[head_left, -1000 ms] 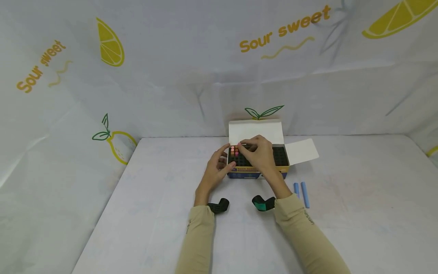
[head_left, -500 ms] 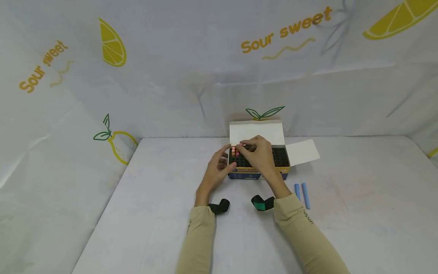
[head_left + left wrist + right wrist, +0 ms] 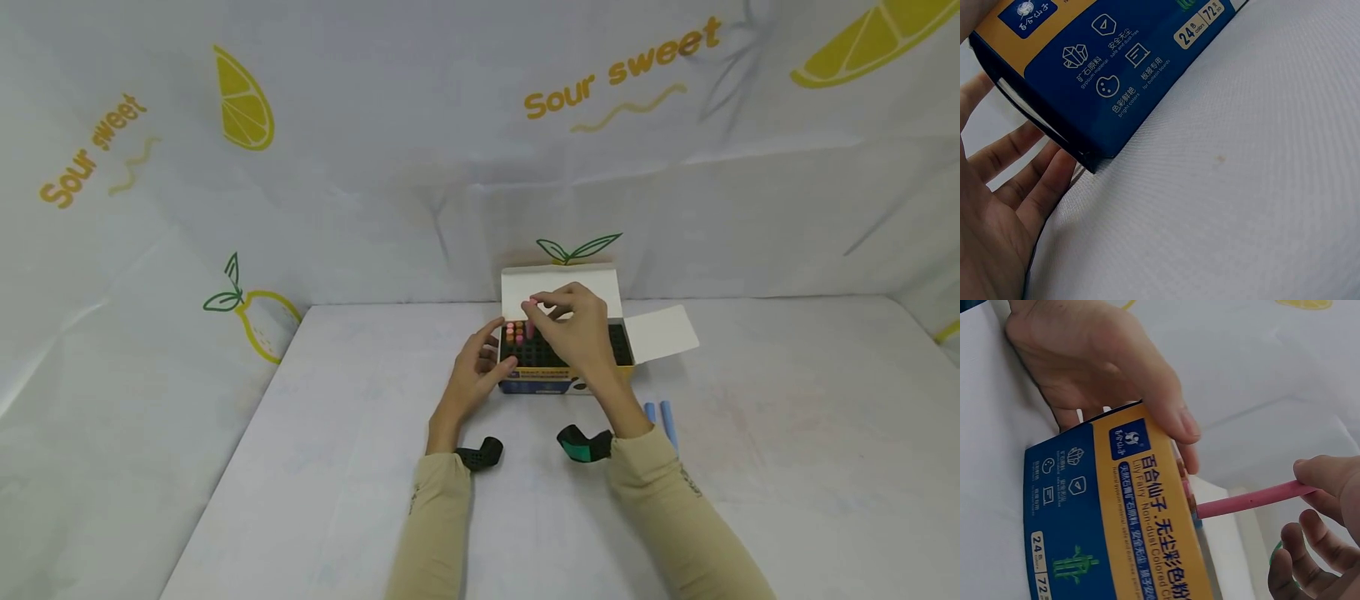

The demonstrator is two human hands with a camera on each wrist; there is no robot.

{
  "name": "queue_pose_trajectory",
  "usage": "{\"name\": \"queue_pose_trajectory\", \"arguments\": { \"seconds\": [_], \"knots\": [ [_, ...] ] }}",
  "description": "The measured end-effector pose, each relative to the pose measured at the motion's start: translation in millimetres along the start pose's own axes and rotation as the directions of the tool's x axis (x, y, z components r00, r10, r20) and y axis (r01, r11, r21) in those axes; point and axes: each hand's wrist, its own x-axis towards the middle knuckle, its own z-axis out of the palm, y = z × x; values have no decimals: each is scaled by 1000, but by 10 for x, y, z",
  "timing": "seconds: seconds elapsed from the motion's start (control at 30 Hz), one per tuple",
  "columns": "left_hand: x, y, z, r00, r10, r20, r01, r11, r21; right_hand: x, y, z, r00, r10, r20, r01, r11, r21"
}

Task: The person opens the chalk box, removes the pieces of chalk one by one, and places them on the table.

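An opened chalk box (image 3: 536,385), blue and yellow, stands on the white table with a black holed insert inside. My left hand (image 3: 472,367) grips its left end, the thumb on the front top edge and the other fingers along the side. Between thumb and index finger, my right hand (image 3: 579,329) pinches a pink chalk stick (image 3: 1247,500). This stick rises above the left part of the insert; whether its lower end sits in a hole is unclear. Several pink and orange chalk sticks (image 3: 511,332) stand upright in the left columns beside it.
Two blue chalk sticks (image 3: 668,421) lie on the table right of the box, partly behind the right sleeve (image 3: 648,467). The white lid (image 3: 558,287) stands up at the back, and a side flap (image 3: 662,332) sticks out rightward.
My right hand has risen and shifted slightly right, with the pink chalk stick now showing much more of its length above the insert. My left hand keeps its place on the box.
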Motion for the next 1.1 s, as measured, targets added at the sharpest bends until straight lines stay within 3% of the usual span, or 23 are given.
{"name": "queue_pose_trajectory", "arguments": {
  "seconds": [0.57,1.1],
  "knots": [
    [-7,-7,18,1000,2,-9,-2,1000,-8,-208,-139,-324,999,-36,-35,36,999,4],
    [-17,4,6,1000,19,0,-19,1000,-7,-512,-91,-838,998,-51,33,53,995,-85]
  ]
}}
